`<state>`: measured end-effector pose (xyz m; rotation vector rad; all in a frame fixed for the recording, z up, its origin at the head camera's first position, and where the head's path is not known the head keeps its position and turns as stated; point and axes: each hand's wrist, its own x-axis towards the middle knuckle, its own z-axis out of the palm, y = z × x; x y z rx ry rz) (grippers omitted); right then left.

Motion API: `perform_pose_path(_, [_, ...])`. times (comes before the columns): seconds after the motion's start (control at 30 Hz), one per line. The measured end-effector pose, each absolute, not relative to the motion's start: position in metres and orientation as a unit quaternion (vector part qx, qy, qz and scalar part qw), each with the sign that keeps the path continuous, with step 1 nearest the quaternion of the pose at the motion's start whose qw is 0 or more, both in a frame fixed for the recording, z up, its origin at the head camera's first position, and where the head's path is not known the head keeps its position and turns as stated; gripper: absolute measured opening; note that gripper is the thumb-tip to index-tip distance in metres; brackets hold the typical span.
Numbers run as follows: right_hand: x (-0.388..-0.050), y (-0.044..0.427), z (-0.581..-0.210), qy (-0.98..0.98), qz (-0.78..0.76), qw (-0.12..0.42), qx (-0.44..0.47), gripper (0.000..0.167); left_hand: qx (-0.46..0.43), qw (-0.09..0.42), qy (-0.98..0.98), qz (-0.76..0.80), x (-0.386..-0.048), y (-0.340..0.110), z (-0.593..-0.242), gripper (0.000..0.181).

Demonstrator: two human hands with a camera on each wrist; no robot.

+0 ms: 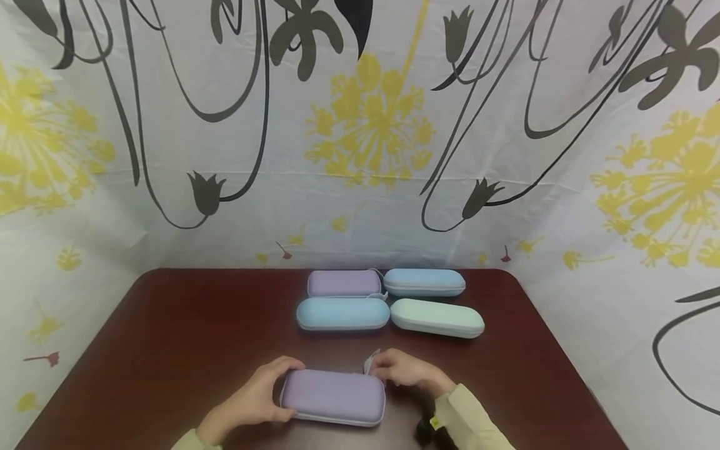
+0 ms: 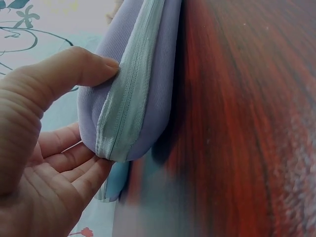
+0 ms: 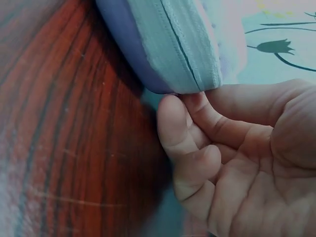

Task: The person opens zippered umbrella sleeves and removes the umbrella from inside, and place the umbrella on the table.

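A purple zippered case point(image 1: 334, 397) lies near the front of the dark table. The left hand point(image 1: 253, 395) grips its left end, thumb on the near side and fingers round the far corner; the left wrist view shows the thumb by the pale zipper band point(image 2: 129, 94). At the case's right end is the right hand point(image 1: 406, 369), fingers curled, beside a small pale strap point(image 1: 369, 362). In the right wrist view the curled fingertips point(image 3: 173, 111) meet at the end of the case point(image 3: 173, 44); what they pinch is mostly hidden.
Behind, on the red-brown table point(image 1: 225, 325), lie another purple case point(image 1: 344, 284), two blue cases point(image 1: 424, 282) point(image 1: 343, 314) and a mint green case point(image 1: 437, 317). A patterned cloth point(image 1: 349, 225) hangs behind the table. A small dark object point(image 1: 424, 431) is near the right sleeve.
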<state>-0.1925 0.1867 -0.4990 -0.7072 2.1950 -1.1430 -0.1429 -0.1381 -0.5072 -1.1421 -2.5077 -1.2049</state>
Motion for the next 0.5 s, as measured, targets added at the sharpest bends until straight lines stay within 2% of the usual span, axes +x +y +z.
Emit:
perform_pose_path(0.2, [-0.1911,0.185,-0.4966,0.823,-0.419,0.267,-0.275,0.017,-0.377,0.063,-0.834,-0.398,-0.1433,-0.138,-0.5085,0.064])
perform_pose_path(0.4, [-0.1902,0.1865,-0.4998,0.794,-0.478,0.304,-0.218,0.01,-0.371,0.048,-0.838,-0.398,-0.1435,-0.1385,-0.5065,0.065])
perform_pose_path(0.5, [-0.1897,0.1869,-0.501,0.793,-0.491,0.299,-0.203,0.009,-0.377,0.052,-0.834,-0.399,-0.1443,-0.1394,-0.506,0.064])
